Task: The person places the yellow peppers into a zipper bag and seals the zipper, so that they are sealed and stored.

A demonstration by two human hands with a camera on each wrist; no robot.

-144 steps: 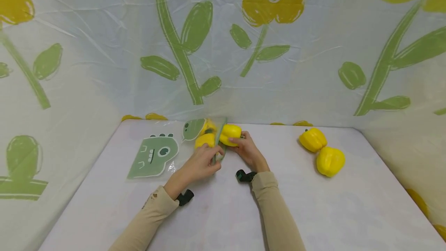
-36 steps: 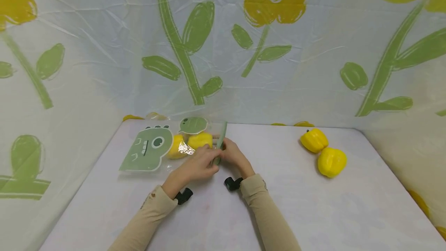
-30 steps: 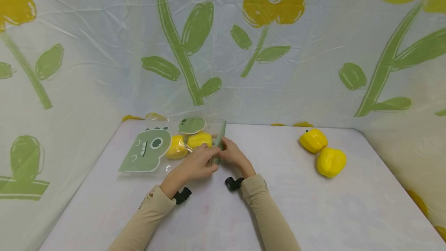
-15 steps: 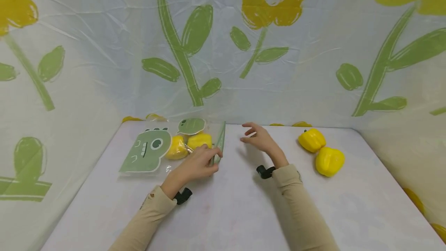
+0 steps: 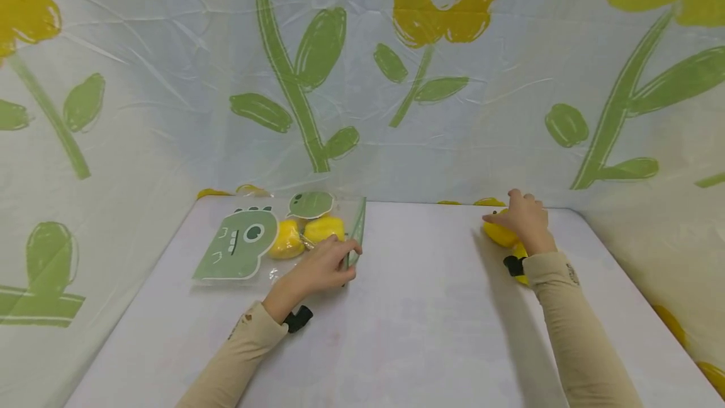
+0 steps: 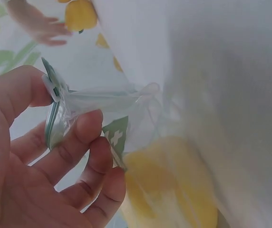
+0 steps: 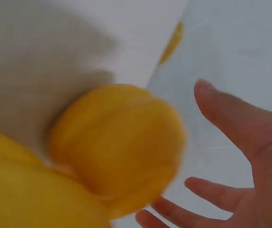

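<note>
My left hand [image 5: 320, 266] pinches the open end of a clear plastic zip bag [image 5: 238, 257] printed with a green dinosaur. Inside lie two yellow bell peppers, one [image 5: 287, 241] beside the other [image 5: 325, 230]. In the left wrist view the green zip edge [image 6: 53, 128] runs between thumb and fingers. Over on the right, my right hand [image 5: 527, 219] reaches above a yellow bell pepper [image 5: 498, 233], thumb and fingers spread apart. The right wrist view has that pepper [image 7: 121, 147] close to the fingers, and a second pepper [image 7: 31, 190] nearer the camera, mostly hidden by the wrist in the head view.
A white-covered table [image 5: 408, 320] carries everything. Behind it and at both sides hangs a white cloth [image 5: 481, 131] printed with flowers. Each wrist wears a small black camera, the left one [image 5: 299, 318] low beside the sleeve.
My right hand put a pepper into the bag, came out with nothing and swung right to the two loose peppers. The left hand has stayed at the bag's opening.
</note>
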